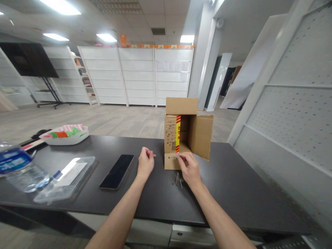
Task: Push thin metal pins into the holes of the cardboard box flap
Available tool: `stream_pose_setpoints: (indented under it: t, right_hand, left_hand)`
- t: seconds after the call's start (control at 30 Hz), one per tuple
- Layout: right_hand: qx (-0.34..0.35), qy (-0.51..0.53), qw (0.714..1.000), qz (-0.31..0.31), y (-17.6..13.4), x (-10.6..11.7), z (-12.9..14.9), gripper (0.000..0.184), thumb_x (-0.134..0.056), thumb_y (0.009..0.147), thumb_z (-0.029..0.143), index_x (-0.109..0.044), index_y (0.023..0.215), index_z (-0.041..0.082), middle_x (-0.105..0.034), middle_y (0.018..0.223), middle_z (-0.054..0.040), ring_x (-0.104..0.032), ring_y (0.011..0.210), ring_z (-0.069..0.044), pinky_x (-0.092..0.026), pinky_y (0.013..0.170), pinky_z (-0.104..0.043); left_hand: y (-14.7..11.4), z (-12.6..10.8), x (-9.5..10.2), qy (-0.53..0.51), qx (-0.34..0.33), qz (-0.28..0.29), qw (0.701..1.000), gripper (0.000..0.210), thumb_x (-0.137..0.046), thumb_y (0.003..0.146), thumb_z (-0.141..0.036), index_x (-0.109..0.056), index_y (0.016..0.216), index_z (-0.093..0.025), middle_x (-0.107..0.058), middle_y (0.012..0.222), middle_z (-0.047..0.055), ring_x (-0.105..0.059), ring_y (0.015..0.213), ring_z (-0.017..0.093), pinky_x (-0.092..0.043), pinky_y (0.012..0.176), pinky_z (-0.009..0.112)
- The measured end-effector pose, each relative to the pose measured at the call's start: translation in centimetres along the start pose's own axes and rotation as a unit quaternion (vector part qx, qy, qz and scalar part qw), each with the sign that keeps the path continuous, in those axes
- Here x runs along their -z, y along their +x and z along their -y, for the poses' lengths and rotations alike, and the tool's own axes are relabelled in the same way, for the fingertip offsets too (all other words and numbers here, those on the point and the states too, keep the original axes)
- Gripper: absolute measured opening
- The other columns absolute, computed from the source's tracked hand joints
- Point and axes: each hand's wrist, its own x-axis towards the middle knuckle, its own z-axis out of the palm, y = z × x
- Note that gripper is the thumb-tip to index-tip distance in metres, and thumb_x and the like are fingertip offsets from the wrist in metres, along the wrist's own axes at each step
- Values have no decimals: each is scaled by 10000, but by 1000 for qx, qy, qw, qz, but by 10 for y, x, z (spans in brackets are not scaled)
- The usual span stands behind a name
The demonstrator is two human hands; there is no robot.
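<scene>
A cardboard box (170, 138) stands on the dark table with its opening facing me. Several small round metal heads dot its left front flap, and a short row of them crosses the lower flap (168, 164). At that row, my right hand (190, 168) pinches thumb and fingers together against the cardboard; what sits between the fingertips is too small to make out. My left hand (146, 163) is curled closed above the table, left of the box, its inside hidden. Several long thin metal fasteners, nails or screws (177, 180), lie in a small bunch below the flap.
A black phone (117, 172) lies left of my left hand. Farther left are a clear plastic case (70, 180), a water bottle (19, 169) and a white tray (66, 139) with colourful contents. A white perforated panel (293, 103) rises along the right side.
</scene>
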Motion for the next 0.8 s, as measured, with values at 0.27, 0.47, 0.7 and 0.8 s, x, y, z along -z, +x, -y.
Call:
stream_pose_setpoints:
  t: [0.27,0.47,0.7,0.8]
  right_hand:
    - [-75,2,997,-10,-3,-3,-9,175,-538,941,334,-647,988,205,-710,928,-65,-650,847,-210,-506,781,-345]
    - [-87,9,996,-16,-3,-4,-10,189,-542,934,362,-637,982,205,-715,933,-70,-659,864,-213,-517,799,-348]
    - [-95,28,995,-6,-3,-5,-7,180,-545,934,361,-611,996,205,-710,945,-76,-667,866,-210,-526,803,-349]
    - [-99,37,994,-3,-2,-5,-7,174,-543,936,362,-595,998,208,-703,949,-78,-667,866,-210,-531,798,-352]
  left_hand:
    - [1,1,-1,-5,-3,-1,1000,171,-475,892,-261,-348,779,-244,-529,680,-56,-723,712,187,-453,657,263]
    - [-1,-4,0,10,-3,5,1000,178,-474,889,-255,-345,766,-245,-537,656,-53,-724,717,194,-440,642,260]
    - [0,-4,0,3,3,11,1000,171,-472,886,-256,-345,772,-245,-551,672,-53,-722,710,185,-448,652,260]
    - [0,-3,1,7,2,8,1000,171,-478,886,-261,-348,776,-245,-550,659,-56,-722,711,185,-447,656,260]
